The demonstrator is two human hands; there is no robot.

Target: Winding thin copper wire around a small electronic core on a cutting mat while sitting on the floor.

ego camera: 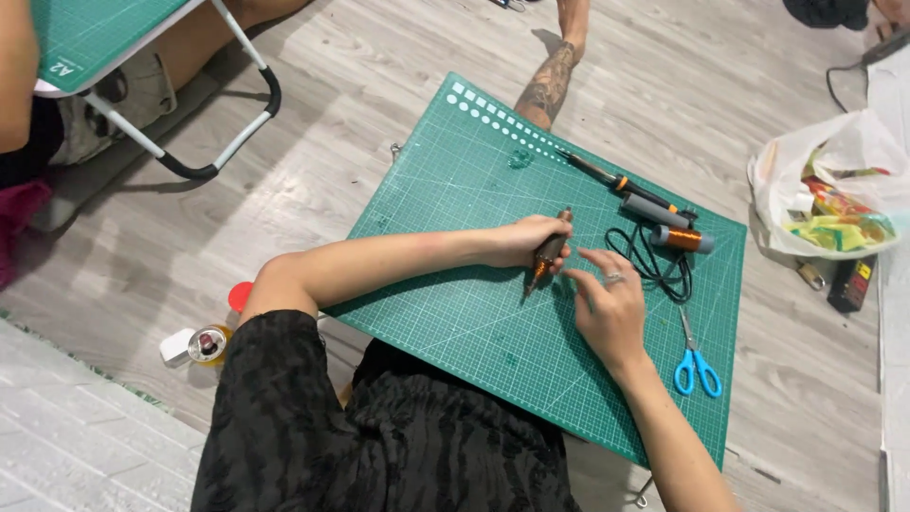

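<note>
My left hand (pixel 524 243) is closed around a dark rod wound with copper wire (pixel 548 254), its tip pointing down at the green cutting mat (pixel 455 190). My right hand (pixel 607 303), a ring on one finger, rests on the mat just right of the rod's tip with its fingers spread and pinching toward the tip; whether it holds a thin wire I cannot tell. A soldering iron (pixel 616 181), a grey cylinder (pixel 654 210) and a copper wire spool (pixel 682 239) lie beyond my hands beside a black cord (pixel 654 265).
Blue-handled scissors (pixel 697 360) lie at the mat's right side. A white plastic bag (pixel 834 190) with colourful packets sits to the right on the wooden floor. Small bottles (pixel 204 341) stand left. Another person's tattooed leg (pixel 550 81) and a folding table (pixel 142 57) are at the back.
</note>
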